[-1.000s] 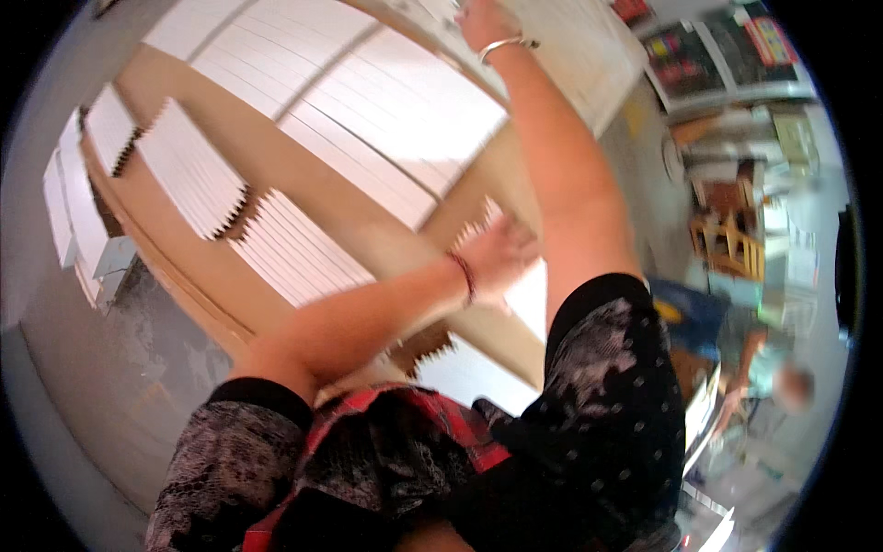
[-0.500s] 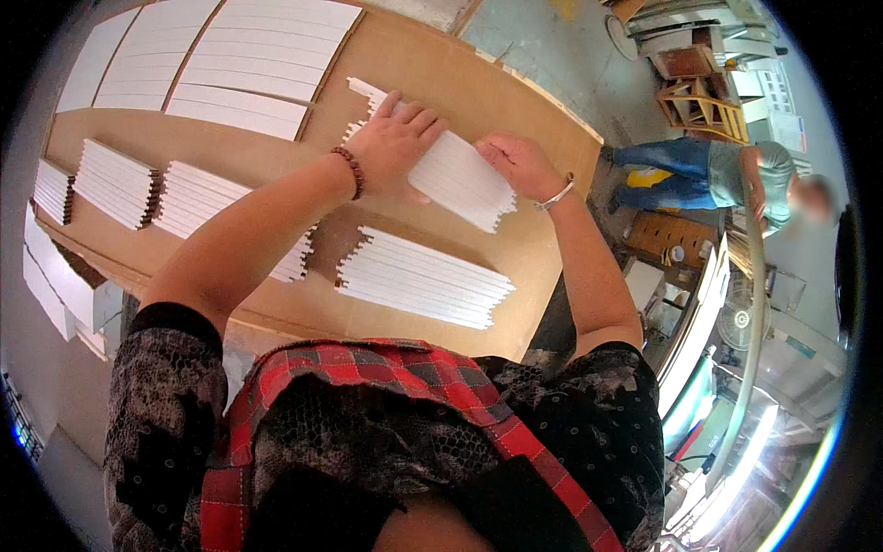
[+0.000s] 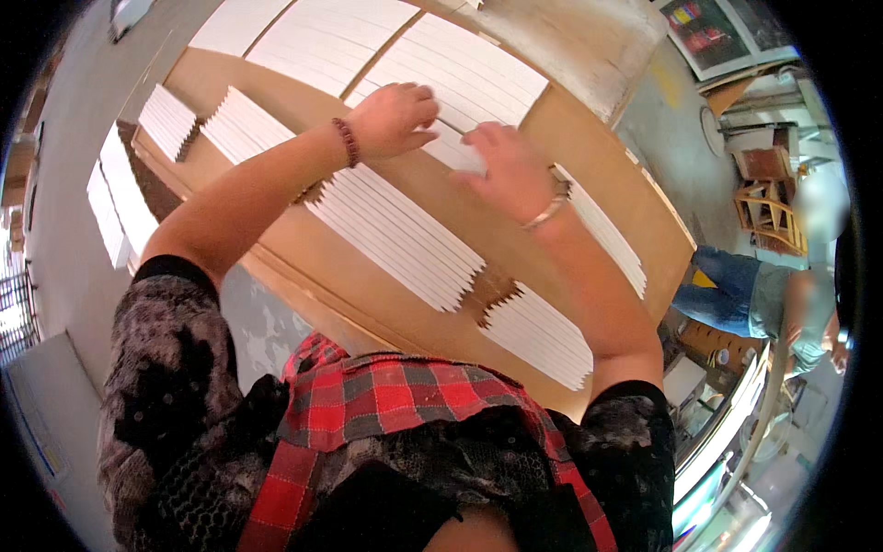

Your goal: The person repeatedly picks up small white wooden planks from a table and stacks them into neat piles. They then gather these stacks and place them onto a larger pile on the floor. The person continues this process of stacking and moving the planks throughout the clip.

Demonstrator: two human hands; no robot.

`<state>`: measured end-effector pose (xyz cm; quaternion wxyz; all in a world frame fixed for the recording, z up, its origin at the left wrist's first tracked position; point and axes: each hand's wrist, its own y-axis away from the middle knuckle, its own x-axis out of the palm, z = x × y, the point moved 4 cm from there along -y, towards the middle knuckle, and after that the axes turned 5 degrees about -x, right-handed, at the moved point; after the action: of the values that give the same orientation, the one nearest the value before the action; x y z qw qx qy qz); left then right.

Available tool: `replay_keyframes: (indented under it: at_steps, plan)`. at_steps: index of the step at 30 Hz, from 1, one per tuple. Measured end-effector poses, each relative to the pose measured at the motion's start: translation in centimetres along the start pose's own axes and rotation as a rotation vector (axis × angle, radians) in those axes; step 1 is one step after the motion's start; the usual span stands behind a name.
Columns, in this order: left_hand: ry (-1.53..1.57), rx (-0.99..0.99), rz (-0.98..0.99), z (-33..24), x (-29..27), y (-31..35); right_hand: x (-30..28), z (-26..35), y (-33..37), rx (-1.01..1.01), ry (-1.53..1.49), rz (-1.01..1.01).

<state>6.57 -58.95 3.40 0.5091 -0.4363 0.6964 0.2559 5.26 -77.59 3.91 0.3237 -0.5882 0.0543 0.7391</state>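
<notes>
My left hand (image 3: 394,120) hovers by the near edge of the large white slatted panels (image 3: 460,69), its fingers loosely bent and apart, with nothing in it. My right hand (image 3: 509,173), smeared by motion, is beside it above the table, fingers spread and empty. Just beyond the hands lies a narrower group of white strips (image 3: 448,147), partly hidden by them. A row of white strips with notched, stepped ends (image 3: 612,235) shows on the far side of my right forearm. Nearer to me lie two more such bundles, a long one (image 3: 400,235) and a shorter one (image 3: 543,336).
The brown board tabletop (image 3: 533,248) bears everything. More strip bundles (image 3: 168,121) lie at its left end. White boxy pieces (image 3: 120,198) stand beyond its left edge. Another person (image 3: 736,290) stands off to the right, near stacked furniture (image 3: 773,198).
Both hands have come off the strip bundle they were touching and moved left, toward the large panels. The whole view has swung, so the table shows further right.
</notes>
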Motion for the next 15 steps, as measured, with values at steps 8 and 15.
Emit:
replay_keyframes:
  at_steps: [8,15]
  plan:
    - [-0.096,0.36,-0.042,2.9,3.2,1.4,2.8,1.9,-1.6,0.114,0.228,0.112]
    - [0.071,0.37,0.095,3.2,2.2,2.6,4.0,1.1,-4.6,0.207,0.039,0.121]
